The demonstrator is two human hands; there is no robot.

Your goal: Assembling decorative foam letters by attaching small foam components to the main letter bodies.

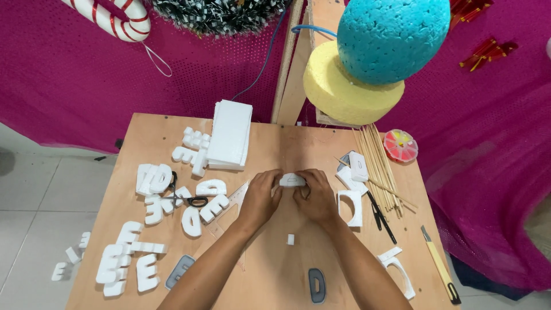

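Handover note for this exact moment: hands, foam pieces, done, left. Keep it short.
Left hand and right hand: both pinch one white foam letter at table centre, held just above the wooden table.
Small foam scrap lies below the hands.
Cut foam letters piled at left; a few fell to the floor.
Foam sheet stack at back, uncut.
Grey letter templates at the front edge.
Scissors, skewers and yellow knife at right, all untouched.
Done: many letters cut. Left: the held letter, and the stack.
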